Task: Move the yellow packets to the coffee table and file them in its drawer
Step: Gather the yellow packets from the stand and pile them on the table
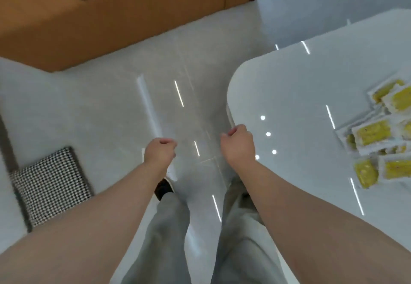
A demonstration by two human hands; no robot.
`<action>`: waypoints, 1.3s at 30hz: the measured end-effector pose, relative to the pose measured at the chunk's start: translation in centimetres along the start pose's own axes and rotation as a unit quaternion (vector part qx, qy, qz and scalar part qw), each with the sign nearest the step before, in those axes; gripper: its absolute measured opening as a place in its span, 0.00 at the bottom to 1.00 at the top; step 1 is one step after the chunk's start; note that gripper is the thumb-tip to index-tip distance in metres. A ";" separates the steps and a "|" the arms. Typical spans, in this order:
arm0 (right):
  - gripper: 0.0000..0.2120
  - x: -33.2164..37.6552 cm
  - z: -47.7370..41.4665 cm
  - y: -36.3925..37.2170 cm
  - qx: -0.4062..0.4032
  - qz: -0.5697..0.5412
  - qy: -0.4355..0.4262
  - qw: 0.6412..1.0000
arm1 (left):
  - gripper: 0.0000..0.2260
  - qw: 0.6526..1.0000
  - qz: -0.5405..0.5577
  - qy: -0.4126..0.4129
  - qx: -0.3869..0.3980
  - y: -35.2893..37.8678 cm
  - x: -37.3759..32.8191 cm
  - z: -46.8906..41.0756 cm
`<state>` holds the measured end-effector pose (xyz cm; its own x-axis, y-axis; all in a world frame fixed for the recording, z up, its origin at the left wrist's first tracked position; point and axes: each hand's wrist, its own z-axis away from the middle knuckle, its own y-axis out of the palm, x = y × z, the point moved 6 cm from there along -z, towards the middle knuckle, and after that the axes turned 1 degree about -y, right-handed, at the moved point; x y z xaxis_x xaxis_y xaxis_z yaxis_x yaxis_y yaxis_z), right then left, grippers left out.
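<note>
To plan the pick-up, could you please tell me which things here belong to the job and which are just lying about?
Job: yellow packets; white table they lie on.
Lying about: brown sofa; checked cushion.

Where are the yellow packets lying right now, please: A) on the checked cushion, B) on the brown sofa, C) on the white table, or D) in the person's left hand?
C: the yellow packets lie in a loose pile on the white table, while the left hand and the right hand are curled and hold nothing.
</note>
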<state>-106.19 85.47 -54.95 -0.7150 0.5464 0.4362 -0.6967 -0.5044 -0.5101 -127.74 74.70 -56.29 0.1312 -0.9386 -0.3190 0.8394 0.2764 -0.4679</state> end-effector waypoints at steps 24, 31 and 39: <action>0.09 -5.0 -8.0 57.5 0.172 0.233 0.160 0.944 | 0.06 0.903 0.365 -0.223 -0.031 -15.3 42.1 -30.3; 0.25 -9.6 -15.1 64.9 0.054 0.218 0.192 0.955 | 0.03 0.900 0.367 -0.233 -0.007 -10.1 46.6 -37.3; 0.28 -10.6 -15.8 66.7 0.021 0.223 0.167 0.960 | 0.03 0.906 0.360 -0.219 0.029 -8.0 47.0 -40.2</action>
<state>-144.14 56.63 -105.27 -0.8890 0.4500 -0.0852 -0.3320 -0.7613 -0.5570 -149.51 36.66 -100.70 0.8421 -0.5152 -0.1598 0.4781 0.8500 -0.2211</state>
